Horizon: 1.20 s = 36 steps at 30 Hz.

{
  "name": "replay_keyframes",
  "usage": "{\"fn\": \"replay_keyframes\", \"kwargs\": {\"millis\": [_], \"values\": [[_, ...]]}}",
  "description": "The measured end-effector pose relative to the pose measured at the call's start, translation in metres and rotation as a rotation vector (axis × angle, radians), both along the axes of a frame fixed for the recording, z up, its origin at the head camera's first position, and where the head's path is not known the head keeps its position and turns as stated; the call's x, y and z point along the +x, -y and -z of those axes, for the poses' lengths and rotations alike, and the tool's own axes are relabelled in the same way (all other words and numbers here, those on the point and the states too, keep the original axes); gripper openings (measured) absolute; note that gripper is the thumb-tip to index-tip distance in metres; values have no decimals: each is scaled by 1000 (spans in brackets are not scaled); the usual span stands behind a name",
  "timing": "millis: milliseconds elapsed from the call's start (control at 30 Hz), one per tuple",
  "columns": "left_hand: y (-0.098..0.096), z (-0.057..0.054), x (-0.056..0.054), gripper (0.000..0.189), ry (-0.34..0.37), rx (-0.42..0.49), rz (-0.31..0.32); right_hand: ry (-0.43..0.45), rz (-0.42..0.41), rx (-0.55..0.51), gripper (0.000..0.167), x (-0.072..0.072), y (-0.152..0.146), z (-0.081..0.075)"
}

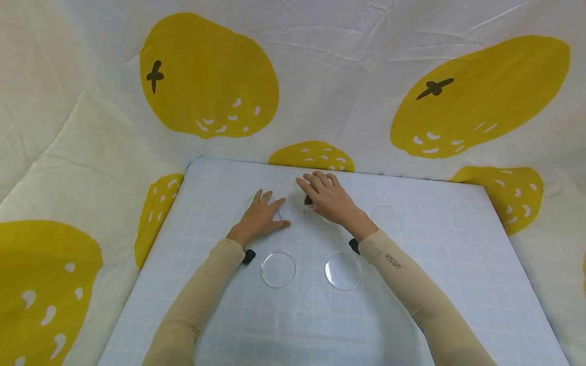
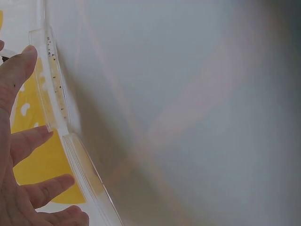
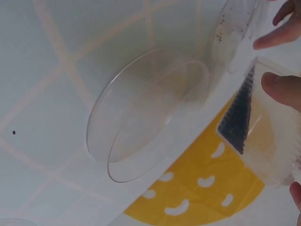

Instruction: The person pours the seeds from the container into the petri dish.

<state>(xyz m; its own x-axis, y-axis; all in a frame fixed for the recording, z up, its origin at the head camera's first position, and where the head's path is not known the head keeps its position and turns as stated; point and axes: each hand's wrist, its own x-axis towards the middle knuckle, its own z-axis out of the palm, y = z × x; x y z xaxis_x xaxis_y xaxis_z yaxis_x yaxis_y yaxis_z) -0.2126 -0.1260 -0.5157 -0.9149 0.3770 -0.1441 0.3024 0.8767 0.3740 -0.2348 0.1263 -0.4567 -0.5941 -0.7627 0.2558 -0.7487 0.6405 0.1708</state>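
Grips tilted box point(image 3: 263, 136) of grains point(image 3: 238, 115) in right hand point(image 1: 330, 199), just right of dish point(image 2: 54, 89) touched by spread left hand point(image 1: 259, 217).

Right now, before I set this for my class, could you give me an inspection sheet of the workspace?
Surface: pale, grid-lined cloth.
Job's things: several clear round dishes; among them a speckled dish; a tilted clear container with dark grains.
Clutter: a loose dark speck on the cloth.
Grips: left grip, fingers spread at the speckled dish; right grip holds the clear container.
Cables: nothing seen.
Surroundings: white fabric backdrop with yellow prints.
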Motion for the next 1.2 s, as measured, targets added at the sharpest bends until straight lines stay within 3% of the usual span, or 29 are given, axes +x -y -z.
{"fn": "replay_keyframes", "kwargs": {"millis": [667,1200], "values": [[2,5,-1,83,-13,16,3,-97,-4,22,95,1,4,5],[1,5,0,84,-7,14,1,-119,-11,-16,85,1,6,6]]}}
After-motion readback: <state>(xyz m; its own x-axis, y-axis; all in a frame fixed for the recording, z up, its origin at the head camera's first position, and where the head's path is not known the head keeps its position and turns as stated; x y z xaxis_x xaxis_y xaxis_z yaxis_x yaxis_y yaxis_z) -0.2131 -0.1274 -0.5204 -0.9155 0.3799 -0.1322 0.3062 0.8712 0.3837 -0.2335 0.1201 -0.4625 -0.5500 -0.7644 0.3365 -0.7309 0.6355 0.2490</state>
